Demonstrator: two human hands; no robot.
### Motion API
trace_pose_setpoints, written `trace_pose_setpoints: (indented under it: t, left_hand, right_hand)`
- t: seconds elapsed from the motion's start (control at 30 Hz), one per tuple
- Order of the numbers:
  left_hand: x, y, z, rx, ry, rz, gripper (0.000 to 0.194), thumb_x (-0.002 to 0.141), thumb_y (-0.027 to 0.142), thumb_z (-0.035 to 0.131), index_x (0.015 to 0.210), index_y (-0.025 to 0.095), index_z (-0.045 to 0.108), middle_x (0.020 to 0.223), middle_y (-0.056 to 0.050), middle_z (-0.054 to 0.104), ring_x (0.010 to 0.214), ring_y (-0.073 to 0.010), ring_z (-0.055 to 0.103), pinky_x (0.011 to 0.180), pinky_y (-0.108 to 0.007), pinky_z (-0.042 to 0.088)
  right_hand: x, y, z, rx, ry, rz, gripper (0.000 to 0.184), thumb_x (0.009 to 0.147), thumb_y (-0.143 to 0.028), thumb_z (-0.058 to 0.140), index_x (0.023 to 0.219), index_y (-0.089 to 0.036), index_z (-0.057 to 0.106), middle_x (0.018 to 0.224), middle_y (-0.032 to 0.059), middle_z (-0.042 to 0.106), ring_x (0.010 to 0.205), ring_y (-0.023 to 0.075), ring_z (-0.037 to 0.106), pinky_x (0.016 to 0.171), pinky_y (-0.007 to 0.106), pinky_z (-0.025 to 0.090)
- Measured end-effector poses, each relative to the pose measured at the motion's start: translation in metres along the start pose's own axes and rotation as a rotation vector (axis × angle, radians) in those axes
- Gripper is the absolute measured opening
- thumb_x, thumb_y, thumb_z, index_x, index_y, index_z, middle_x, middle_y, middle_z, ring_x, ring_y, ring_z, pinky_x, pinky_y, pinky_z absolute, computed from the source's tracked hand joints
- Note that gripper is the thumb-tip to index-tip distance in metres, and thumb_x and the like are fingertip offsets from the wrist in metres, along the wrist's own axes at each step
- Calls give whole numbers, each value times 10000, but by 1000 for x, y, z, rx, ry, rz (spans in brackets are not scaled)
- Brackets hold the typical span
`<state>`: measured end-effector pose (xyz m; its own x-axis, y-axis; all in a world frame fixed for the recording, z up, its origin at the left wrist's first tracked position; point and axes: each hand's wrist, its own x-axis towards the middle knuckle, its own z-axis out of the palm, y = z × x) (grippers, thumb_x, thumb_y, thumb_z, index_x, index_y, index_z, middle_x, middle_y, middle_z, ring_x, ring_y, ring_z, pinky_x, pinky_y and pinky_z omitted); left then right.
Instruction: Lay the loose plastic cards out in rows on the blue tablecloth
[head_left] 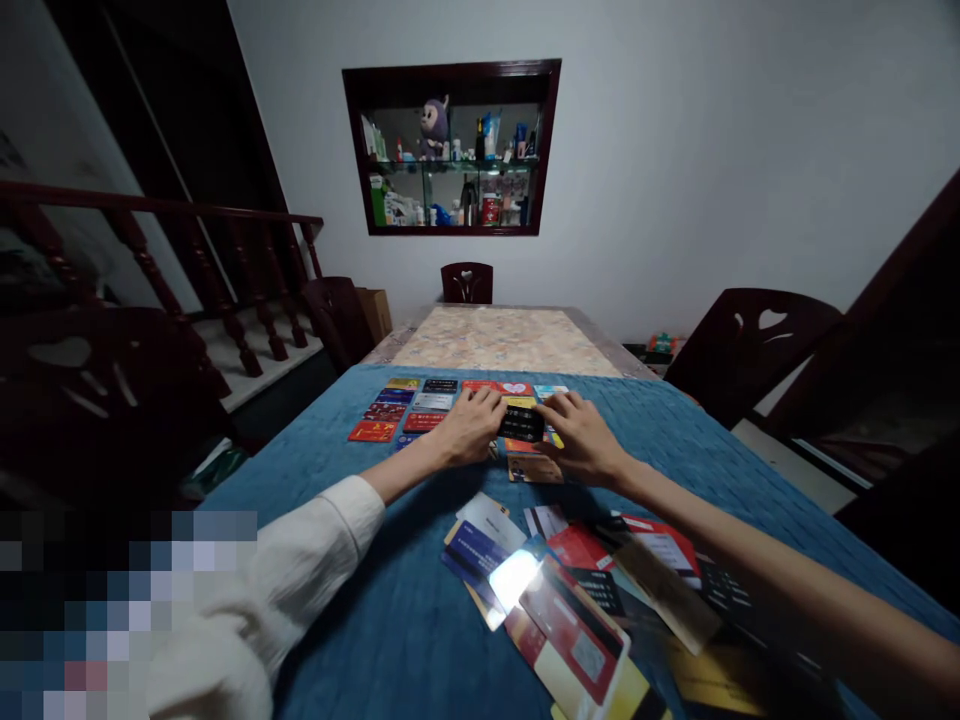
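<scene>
A black card [523,423] with pale print is pinched between my two hands, above the laid-out cards. My left hand [472,425] grips its left edge with curled fingers. My right hand [583,438] has thumb and fingers closed at the right edge. Left of my hands, several cards lie in columns, among them a red and yellow card [373,431] and a black card [440,385]. Just below the held card lies a tan card [535,468]. Closer to me, a loose pile holds a blue card [484,548], a dark red card [574,635] and others, partly under my right forearm.
A blue cloth [322,600] covers the near part of the table; a patterned tabletop [495,340] shows beyond it. Dark wooden chairs [757,340] stand around. At the left runs a stair railing [210,285]. A display niche [454,150] is set in the wall.
</scene>
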<state>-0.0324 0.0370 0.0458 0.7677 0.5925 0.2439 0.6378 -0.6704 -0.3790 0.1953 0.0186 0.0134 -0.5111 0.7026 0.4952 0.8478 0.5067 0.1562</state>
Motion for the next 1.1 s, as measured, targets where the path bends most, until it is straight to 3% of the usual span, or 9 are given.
trace_pose_setpoints:
  t: [0.4,0.6,1.1]
  left_hand:
    - [-3,-63,19,8,-95,-154,462,815,215,608,1255,112,506,1293,-191,545,1195,-327,469,924,-432,404]
    - [1,-90,34,-8,-112,-206,377,829,182,609,1194,130,530,1263,-174,562,1218,-327,456,970,-445,383]
    - [12,-139,57,-53,-290,-318,404,834,163,587,1235,173,540,1336,-152,537,1287,-318,403,1019,-509,399]
  right_hand:
    - [81,-23,20,-10,-182,97,500,876,-385,641,1331,-196,557,1318,157,554,1167,320,423,851,390,390]
    - [115,-24,37,-2,-212,94,470,882,-380,616,1325,-233,561,1347,141,541,1188,336,405,873,421,393]
    - [173,-28,75,43,-298,99,399,909,-368,575,1297,-279,606,1346,117,575,1211,347,395,895,452,364]
